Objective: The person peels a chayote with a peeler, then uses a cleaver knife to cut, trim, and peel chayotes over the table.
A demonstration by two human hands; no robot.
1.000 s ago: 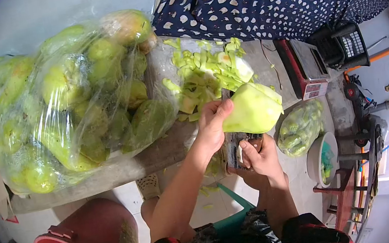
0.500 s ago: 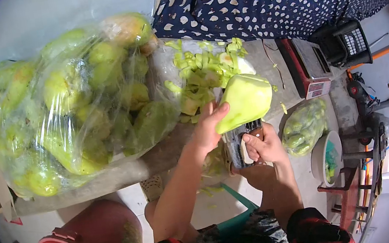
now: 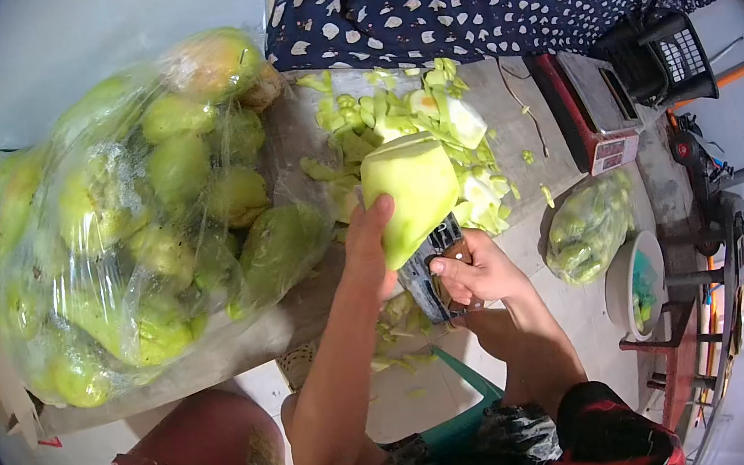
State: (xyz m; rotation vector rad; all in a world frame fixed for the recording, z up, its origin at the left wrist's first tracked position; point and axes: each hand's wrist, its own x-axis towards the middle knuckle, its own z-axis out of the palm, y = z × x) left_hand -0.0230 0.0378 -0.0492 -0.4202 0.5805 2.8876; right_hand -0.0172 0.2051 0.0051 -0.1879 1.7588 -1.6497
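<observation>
The pale green fruit, mid-frame, has swung left, baring more peelings; that seems to give the knife a fresh angle; the left hand cups the fruit snugly; the right hand closes round the knife's wooden handle.

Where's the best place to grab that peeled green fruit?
Probably by the lower left side of the peeled fruit, coming from the left like the left hand: it narrows toward the bottom, so it should wrap easier. Avoid the lower right, near the bladed tool in the right hand.
</observation>
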